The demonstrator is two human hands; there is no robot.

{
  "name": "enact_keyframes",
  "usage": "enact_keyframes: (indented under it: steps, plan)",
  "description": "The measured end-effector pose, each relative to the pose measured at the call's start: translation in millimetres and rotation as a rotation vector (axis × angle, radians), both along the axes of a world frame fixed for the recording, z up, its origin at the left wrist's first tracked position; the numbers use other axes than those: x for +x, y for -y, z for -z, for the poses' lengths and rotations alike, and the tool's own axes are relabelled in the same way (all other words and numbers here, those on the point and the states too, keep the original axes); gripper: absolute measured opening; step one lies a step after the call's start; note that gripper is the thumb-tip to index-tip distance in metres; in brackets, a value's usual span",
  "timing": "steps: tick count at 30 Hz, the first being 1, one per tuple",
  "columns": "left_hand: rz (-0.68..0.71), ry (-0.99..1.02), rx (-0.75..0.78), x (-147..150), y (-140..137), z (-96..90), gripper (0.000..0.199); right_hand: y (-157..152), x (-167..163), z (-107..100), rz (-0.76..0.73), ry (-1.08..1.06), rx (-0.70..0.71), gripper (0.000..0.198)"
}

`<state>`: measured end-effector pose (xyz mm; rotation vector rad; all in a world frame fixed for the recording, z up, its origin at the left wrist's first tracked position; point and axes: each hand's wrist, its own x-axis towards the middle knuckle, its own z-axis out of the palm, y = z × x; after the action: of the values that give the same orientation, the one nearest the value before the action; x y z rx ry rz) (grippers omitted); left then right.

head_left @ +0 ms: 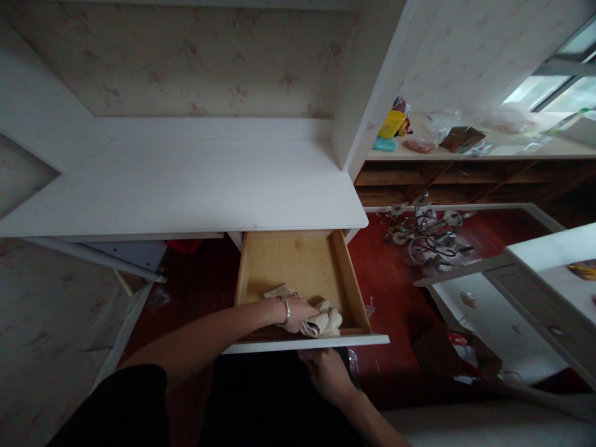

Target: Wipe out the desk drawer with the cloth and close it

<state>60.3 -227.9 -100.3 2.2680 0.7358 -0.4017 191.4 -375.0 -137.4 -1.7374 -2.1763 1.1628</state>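
Observation:
A wooden drawer with a white front is pulled out from under the white desk. Inside it, near the front, my left hand is closed on a crumpled cream cloth, pressing it low by the front panel. A bracelet circles that wrist. My right hand is outside, just below the drawer's white front edge. Its fingers are curled up against the underside of the front, and their tips are partly hidden.
At the right, a metal chandelier lies on the red floor. Behind it, a low shelf unit carries a yellow container, bags and a cardboard box. White furniture with a drawer stands at far right.

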Motion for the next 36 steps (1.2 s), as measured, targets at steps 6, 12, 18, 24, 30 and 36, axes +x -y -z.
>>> enact_keyframes:
  steps: [6, 12, 18, 24, 30, 36]
  plan:
    - [0.217, -0.152, 0.045, -75.3, -19.5, -13.3, 0.028, 1.7, 0.4, -4.4, -0.006, 0.013, -0.023, 0.028]
    - [0.16, -0.335, 0.269, -118.4, -30.4, -6.1, 0.017, 2.4, -1.6, -5.8, 0.007, 0.039, -0.044, 0.032]
    - [0.03, -0.352, 0.428, -111.6, -81.4, 5.2, 0.026, 3.2, -2.2, -5.3, 0.02, 0.054, -0.047, 0.032]
    - [-0.05, -0.285, 0.512, -114.6, -142.3, -2.8, 0.02, 4.0, -2.5, -2.8, 0.031, 0.016, 0.017, 0.03]
    - [-0.155, -0.184, 0.508, -106.0, -109.8, -2.9, 0.031, 6.7, -1.5, 2.7, 0.042, -0.002, 0.031, 0.03]
    - [-1.191, 0.377, -0.051, -99.7, -53.8, 14.0, 0.041, 8.9, -2.1, 3.9, 0.06, -0.026, 0.024, 0.032]
